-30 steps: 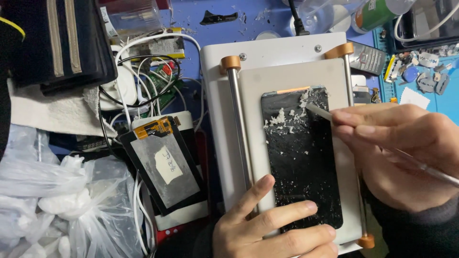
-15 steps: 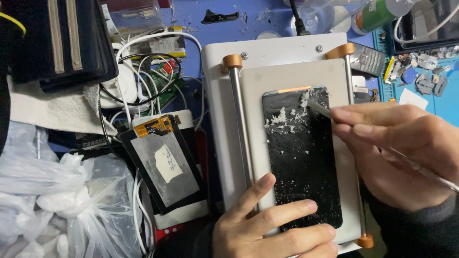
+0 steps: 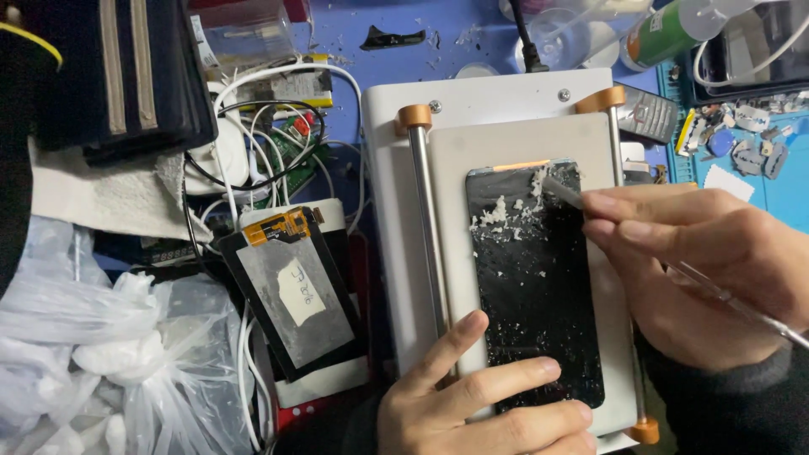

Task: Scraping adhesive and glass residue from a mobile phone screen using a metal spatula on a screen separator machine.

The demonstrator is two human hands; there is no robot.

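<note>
A black phone screen panel (image 3: pixel 531 286) lies on the pale pad of a white heating plate (image 3: pixel 472 118). White glue crumbs are piled near the panel's top. My right hand (image 3: pixel 708 270) grips a thin scraper tool (image 3: pixel 563 192) like a pen, its tip resting on the crumbs at the panel's upper right. My left hand (image 3: pixel 480 404) presses its fingers on the panel's lower edge and holds it flat.
A second screen part (image 3: pixel 295 295) with an orange flex connector lies left of the plate, over tangled white cables (image 3: pixel 278 143). Crumpled plastic bags (image 3: pixel 101 362) fill the lower left. A dark pouch (image 3: pixel 109 76) sits upper left. Small parts and blades (image 3: pixel 742 143) lie on the blue mat at right.
The scraper tip has shifted slightly along the panel's upper right among the glue crumbs. My left hand has stayed pressed on the panel's lower edge.
</note>
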